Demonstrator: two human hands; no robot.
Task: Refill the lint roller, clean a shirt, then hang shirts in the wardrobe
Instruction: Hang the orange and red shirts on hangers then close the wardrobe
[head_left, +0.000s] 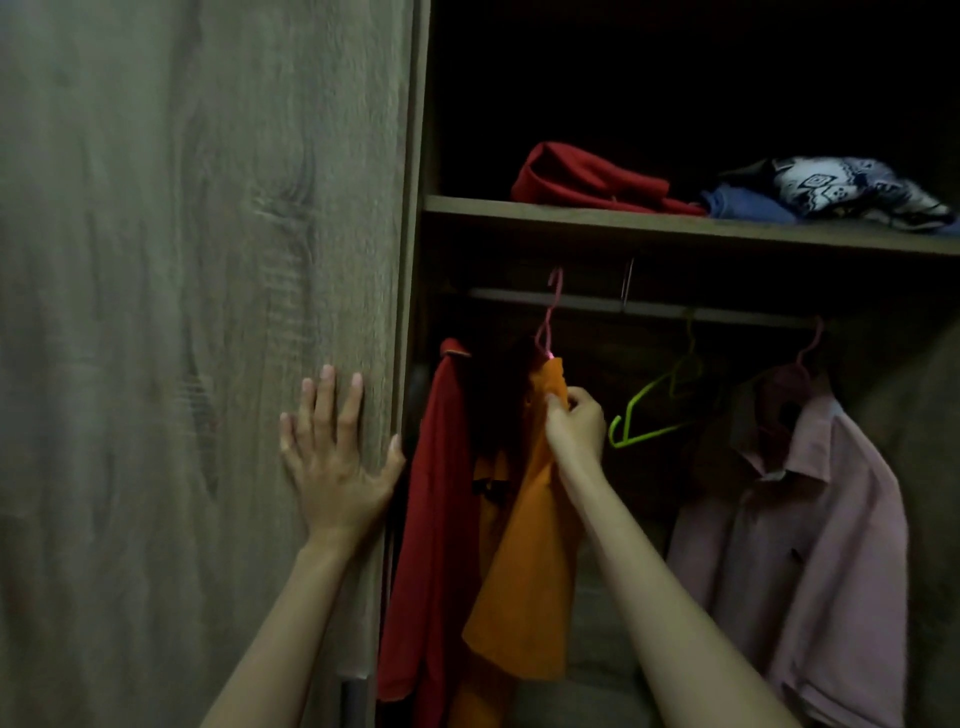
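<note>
A crumpled red garment (582, 179) is laid on the upper shelf (519, 210); to its right, a black-and-white patterned knit (841, 189) is piled on a folded blue cloth (748, 205).

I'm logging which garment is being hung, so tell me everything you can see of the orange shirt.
The orange shirt is soft plain cloth with a small dark mark on the front. It hangs slack and creased from a pink hanger hooked at the rail, beside a red shirt on its left. The right hand pinches its cloth near the collar.
</note>
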